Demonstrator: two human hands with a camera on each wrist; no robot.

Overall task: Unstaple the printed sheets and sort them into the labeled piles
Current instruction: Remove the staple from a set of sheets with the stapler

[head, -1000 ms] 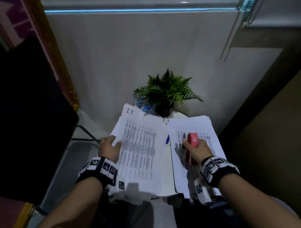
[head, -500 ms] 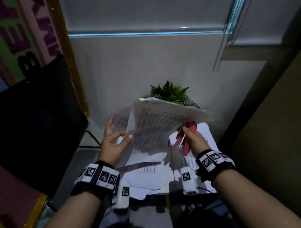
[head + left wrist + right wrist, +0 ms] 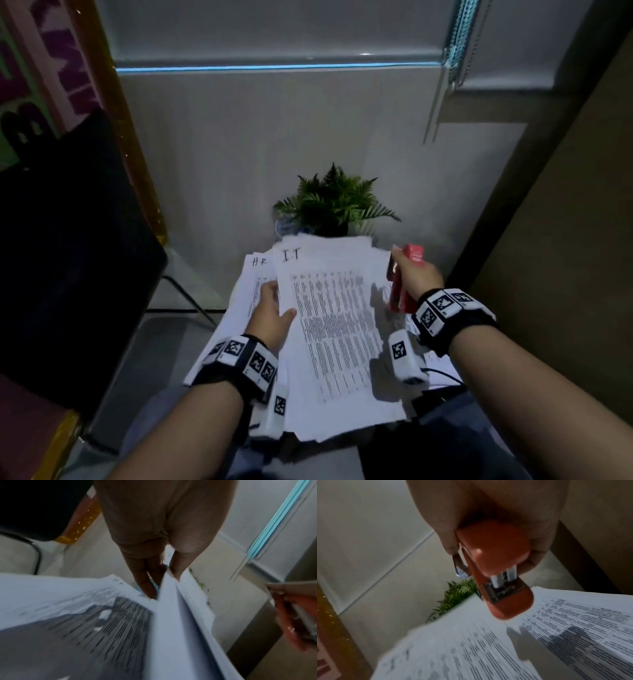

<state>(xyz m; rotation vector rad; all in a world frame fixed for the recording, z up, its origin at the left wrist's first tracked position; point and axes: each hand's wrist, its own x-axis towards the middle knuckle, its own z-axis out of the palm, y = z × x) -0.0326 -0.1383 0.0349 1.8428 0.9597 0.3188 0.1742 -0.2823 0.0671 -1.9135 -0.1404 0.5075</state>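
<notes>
A set of printed sheets [image 3: 335, 329] marked "I.T" at its top is held by its left edge in my left hand [image 3: 279, 299], thumb on top and fingers underneath. The left wrist view shows this set [image 3: 171, 635] raised at a slant above the pile marked "H.R" [image 3: 259, 270]. My right hand [image 3: 407, 270] grips a red stapler [image 3: 406, 281], held upright off the paper at the set's right edge. Another pile of printed sheets [image 3: 582, 622] lies under the stapler [image 3: 496, 568] on the right.
A small potted fern [image 3: 335, 202] stands just behind the papers, against the pale wall. A black chair [image 3: 68, 240] fills the left side. A dark panel [image 3: 565, 257] runs close along the right. The papers cover the small table.
Half a second ago the I.T set was lifted high and fanned in the air; now it is lowered, face up, over the middle. My right hand has drawn right with the stapler.
</notes>
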